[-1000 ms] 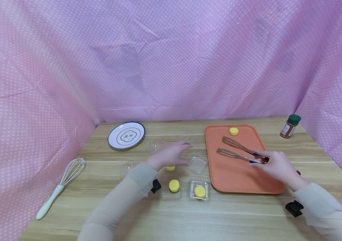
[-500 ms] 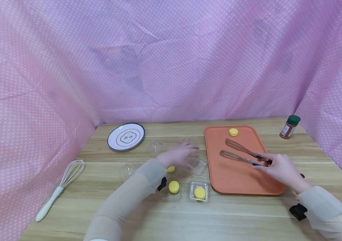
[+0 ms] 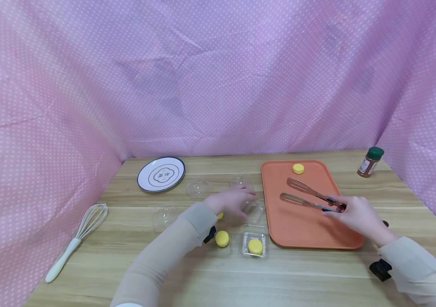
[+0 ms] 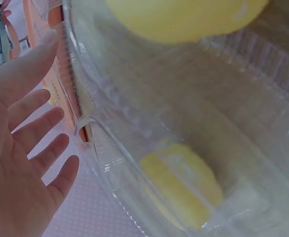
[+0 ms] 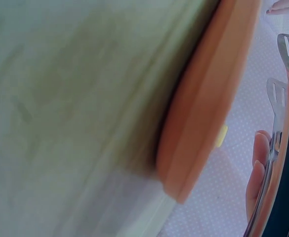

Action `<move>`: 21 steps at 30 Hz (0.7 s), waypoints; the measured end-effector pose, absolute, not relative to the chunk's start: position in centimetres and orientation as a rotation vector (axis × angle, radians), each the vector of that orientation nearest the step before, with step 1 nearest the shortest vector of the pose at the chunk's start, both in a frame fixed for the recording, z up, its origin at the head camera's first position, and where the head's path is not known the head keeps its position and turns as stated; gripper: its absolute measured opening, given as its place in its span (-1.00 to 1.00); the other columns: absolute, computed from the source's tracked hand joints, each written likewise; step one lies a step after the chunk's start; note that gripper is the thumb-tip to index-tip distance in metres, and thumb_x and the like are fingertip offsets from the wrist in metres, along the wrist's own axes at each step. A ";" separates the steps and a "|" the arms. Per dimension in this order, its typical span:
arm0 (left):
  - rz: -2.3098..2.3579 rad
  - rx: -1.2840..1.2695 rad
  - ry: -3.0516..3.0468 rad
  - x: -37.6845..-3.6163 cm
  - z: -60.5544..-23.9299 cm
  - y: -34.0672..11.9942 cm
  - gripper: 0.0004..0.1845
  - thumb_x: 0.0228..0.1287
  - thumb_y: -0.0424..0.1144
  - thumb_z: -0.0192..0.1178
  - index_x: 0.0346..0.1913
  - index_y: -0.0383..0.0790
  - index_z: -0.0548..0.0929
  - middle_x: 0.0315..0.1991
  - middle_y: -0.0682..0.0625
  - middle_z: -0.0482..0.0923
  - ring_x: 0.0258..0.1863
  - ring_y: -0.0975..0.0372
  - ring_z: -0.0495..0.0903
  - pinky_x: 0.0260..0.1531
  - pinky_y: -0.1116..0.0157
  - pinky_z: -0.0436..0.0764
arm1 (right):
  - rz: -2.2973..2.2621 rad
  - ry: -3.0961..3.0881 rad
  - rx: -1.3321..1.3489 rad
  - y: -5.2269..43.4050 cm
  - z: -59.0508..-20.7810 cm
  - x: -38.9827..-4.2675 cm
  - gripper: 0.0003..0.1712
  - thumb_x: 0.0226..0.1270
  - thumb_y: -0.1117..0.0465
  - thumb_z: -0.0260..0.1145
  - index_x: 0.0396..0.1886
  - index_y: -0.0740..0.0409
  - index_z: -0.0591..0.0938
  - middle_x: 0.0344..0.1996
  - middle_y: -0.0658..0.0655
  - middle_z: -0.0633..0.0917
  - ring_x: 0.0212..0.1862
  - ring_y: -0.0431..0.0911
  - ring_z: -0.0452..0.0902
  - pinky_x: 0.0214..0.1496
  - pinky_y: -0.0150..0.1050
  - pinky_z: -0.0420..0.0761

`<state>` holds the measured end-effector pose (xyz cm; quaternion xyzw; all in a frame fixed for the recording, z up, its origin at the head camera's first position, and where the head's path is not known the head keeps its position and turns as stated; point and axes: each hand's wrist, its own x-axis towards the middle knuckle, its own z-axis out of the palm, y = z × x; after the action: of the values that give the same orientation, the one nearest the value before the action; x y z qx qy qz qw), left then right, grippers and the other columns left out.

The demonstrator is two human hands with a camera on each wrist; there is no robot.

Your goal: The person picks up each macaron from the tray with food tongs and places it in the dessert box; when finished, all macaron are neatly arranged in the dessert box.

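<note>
Meanwhile the left hand (image 3: 231,199) has slid a little right along the bench (image 3: 302,273), fingers straight and apart above the clear plastic tray (image 3: 254,212) beside the orange tray (image 3: 298,232). The right hand (image 3: 354,215) has hardly moved, grip clamped on slotted metal tongs (image 3: 305,195), blades apart over the orange tray.
</note>
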<state>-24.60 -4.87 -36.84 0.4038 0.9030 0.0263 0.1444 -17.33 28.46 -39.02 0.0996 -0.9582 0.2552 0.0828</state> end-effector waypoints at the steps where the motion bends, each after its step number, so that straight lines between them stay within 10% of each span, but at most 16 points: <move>1: 0.093 1.157 2.599 -24.6 -36.9 -4.9 -0.21 0.06 -0.08 0.39 0.37 -0.14 0.32 0.41 0.00 0.24 0.43 0.10 0.13 0.43 0.19 0.12 | 0.765 -2.861 0.296 28.5 -39.0 -17.3 -0.43 0.02 0.10 0.49 -0.01 0.36 0.63 -0.68 -0.03 0.52 -0.69 -0.27 0.24 -0.69 -0.39 0.21; 21: 0.250 1.006 2.636 -24.7 -37.7 -5.3 -0.09 -0.08 -0.03 0.46 0.37 -0.19 0.31 0.44 -0.15 0.14 0.43 0.05 0.13 0.43 0.18 0.13 | 0.729 -2.902 0.174 29.4 -37.3 -19.5 -0.32 0.04 0.06 0.47 0.08 0.44 0.56 -0.78 -0.06 0.48 -0.66 -0.18 0.26 -0.60 -0.33 0.23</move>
<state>-24.73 -5.33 -37.72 0.3510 0.9196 0.0872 0.1537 -19.54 29.37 -37.33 0.0579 -0.9657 0.2427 0.0722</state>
